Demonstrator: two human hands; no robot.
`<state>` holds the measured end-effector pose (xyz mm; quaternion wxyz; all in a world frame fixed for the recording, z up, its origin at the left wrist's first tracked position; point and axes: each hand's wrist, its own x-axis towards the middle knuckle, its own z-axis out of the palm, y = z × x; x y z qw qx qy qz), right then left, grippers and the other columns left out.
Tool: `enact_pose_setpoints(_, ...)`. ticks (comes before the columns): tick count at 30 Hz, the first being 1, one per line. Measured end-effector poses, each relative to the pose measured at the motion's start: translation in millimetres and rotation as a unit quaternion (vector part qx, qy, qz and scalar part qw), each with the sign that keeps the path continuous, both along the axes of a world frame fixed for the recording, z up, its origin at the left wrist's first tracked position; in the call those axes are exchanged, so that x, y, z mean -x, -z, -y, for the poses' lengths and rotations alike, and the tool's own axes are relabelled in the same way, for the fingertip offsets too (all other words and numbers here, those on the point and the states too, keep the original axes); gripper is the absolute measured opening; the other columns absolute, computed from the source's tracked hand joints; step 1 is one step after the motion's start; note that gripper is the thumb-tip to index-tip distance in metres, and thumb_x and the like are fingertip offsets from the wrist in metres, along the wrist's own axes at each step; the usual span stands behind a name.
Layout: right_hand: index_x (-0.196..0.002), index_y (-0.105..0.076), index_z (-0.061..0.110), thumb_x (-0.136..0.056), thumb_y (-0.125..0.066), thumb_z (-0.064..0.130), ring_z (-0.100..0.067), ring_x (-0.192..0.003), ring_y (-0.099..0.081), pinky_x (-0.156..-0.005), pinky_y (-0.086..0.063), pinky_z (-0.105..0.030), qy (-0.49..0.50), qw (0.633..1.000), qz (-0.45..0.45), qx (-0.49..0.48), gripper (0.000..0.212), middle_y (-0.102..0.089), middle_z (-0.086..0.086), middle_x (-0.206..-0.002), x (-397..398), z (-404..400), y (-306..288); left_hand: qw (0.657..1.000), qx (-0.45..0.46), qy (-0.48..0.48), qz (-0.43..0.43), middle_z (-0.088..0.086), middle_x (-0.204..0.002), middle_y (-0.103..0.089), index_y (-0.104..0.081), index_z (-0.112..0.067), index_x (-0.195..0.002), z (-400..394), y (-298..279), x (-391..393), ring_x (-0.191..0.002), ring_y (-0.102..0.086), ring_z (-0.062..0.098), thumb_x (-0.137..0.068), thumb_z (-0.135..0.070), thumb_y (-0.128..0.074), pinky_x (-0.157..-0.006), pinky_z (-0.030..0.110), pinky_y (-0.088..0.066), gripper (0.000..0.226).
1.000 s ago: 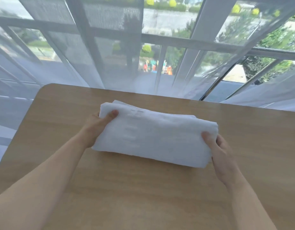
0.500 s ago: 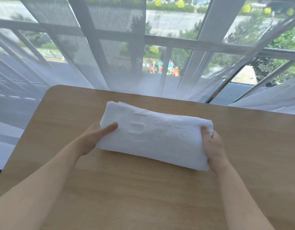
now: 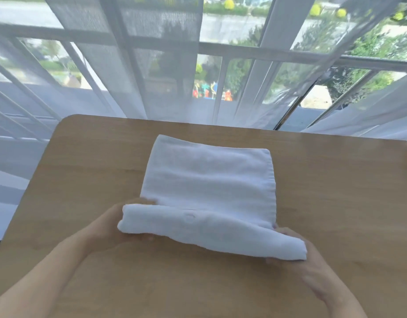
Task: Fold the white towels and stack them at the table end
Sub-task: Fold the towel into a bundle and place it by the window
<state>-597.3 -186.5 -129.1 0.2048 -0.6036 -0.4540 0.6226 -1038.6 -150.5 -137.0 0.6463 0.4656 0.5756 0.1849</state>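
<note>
A white folded towel lies flat on the wooden table, near its far end. In front of it a thick folded white towel bundle overlaps the flat towel's near edge. My left hand grips the bundle's left end, fingers wrapped under and behind it. My right hand grips the right end, with fingertips showing beneath. I cannot tell whether the bundle and the flat towel are one cloth.
Sheer white curtains hang just past the table's far edge, in front of a window with a railing. The table's rounded far-left corner is in view. Bare wood lies on both sides of the towels.
The bundle in my hands has come back toward me from the far end. A flat folded towel now shows where the bundle was.
</note>
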Motion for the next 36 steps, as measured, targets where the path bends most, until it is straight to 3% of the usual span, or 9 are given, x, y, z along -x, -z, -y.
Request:
enact_pose_setpoints(5,-0.107,-0.072,0.028,-0.067,-0.08,0.033,0.01,-0.124,-0.052,-0.089,-0.046,-0.018,-0.011,0.999,0.031,0.006,0.041,-0.057,0.032,-0.135,9.5,30.7,3.4,0.93,-0.24,0.199,-0.194,-0.028,-0.151,-0.043,-0.062,-0.026,-0.101,50.7,13.4,19.8,-0.147,-0.026,-0.005,-0.079,0.008,-0.074,-0.112,0.019,-0.032,0.042)
enact_pose_setpoints(8,-0.114,-0.071,0.031,-0.066,-0.08,0.047,0.015,-0.129,-0.044,-0.096,-0.041,-0.022,-0.005,0.999,0.04,-0.023,0.051,-0.053,0.035,-0.137,13.6,44.1,2.6,0.911,-0.315,0.185,-0.189,-0.022,-0.147,-0.051,-0.064,-0.026,-0.103,56.8,18.7,24.9,-0.144,-0.036,-0.001,-0.077,0.009,-0.079,-0.111,0.017,-0.033,0.046)
enact_pose_setpoints(13,-0.138,-0.056,0.046,-0.08,-0.078,0.027,0.01,-0.146,-0.017,-0.116,-0.028,-0.042,0.062,0.994,0.012,-0.089,0.064,-0.044,0.029,-0.148,16.3,41.2,-9.8,0.96,-0.236,-0.028,-0.146,-0.02,-0.114,-0.071,-0.063,-0.057,-0.104,52.4,21.5,19.0,-0.094,-0.057,-0.024,-0.082,-0.022,-0.082,-0.078,0.001,-0.043,0.046)
enact_pose_setpoints(16,-0.136,-0.06,0.035,-0.068,-0.088,0.023,-0.002,-0.138,-0.044,-0.105,-0.044,-0.031,0.093,0.986,-0.069,-0.122,0.075,-0.054,0.009,-0.147,27.0,29.3,-15.4,0.958,-0.244,-0.105,-0.104,-0.036,-0.094,-0.069,-0.062,-0.071,-0.094,46.7,17.0,1.9,-0.088,-0.063,-0.018,-0.076,-0.058,-0.065,-0.075,0.005,-0.048,0.023)
enact_pose_setpoints(19,-0.124,-0.067,0.032,-0.071,-0.09,0.031,-0.012,-0.116,-0.065,-0.083,-0.055,-0.02,0.018,0.991,-0.08,-0.108,0.058,-0.07,0.0,-0.125,35.0,23.0,-14.9,0.949,-0.269,-0.153,-0.064,-0.038,-0.098,-0.068,-0.066,-0.059,-0.101,41.9,19.0,-7.0,-0.094,-0.063,-0.015,-0.078,-0.057,-0.053,-0.078,0.008,-0.048,0.026)
enact_pose_setpoints(23,-0.121,-0.069,0.034,-0.075,-0.086,0.013,-0.014,-0.116,-0.066,-0.083,-0.052,-0.016,-0.015,0.997,-0.051,-0.058,0.053,-0.072,0.002,-0.121,31.8,21.3,-4.5,0.944,-0.286,-0.158,-0.051,-0.034,-0.102,-0.069,-0.067,-0.055,-0.102,36.5,18.1,-14.3,-0.097,-0.064,-0.011,-0.085,-0.058,-0.051,-0.077,0.008,-0.049,0.024)
enact_pose_setpoints(25,-0.119,-0.068,0.042,-0.076,-0.086,0.019,-0.008,-0.113,-0.066,-0.082,-0.051,-0.011,0.028,0.997,-0.028,-0.071,0.052,-0.072,0.008,-0.12,29.2,22.0,-0.6,0.947,-0.271,-0.165,-0.05,-0.028,-0.098,-0.072,-0.066,-0.062,-0.096,28.4,16.6,-17.1,-0.093,-0.067,-0.006,-0.083,-0.064,-0.051,-0.074,0.013,-0.053,0.021)
enact_pose_setpoints(32,-0.105,-0.071,0.05,-0.08,-0.074,0.047,-0.007,-0.101,-0.071,-0.07,-0.055,-0.016,0.203,0.972,-0.047,-0.112,0.026,-0.075,0.013,-0.11,45.1,2.6,3.2,0.958,-0.184,-0.217,0.03,-0.015,-0.076,-0.072,-0.074,-0.038,-0.078,-8.0,0.9,-26.7,-0.071,-0.07,0.001,-0.073,-0.075,-0.064,-0.056,0.015,-0.05,0.038)
enact_pose_setpoints(36,-0.106,-0.072,0.047,-0.082,-0.072,0.051,-0.007,-0.095,-0.073,-0.069,-0.056,-0.022,0.263,0.951,-0.06,-0.149,0.024,-0.076,0.011,-0.107,56.2,-26.9,-4.8,0.97,-0.161,-0.175,0.048,-0.015,-0.098,-0.076,-0.073,-0.048,-0.096,-17.8,2.8,-18.1,-0.087,-0.072,0.003,-0.058,-0.085,-0.07,-0.065,0.016,-0.054,0.053)
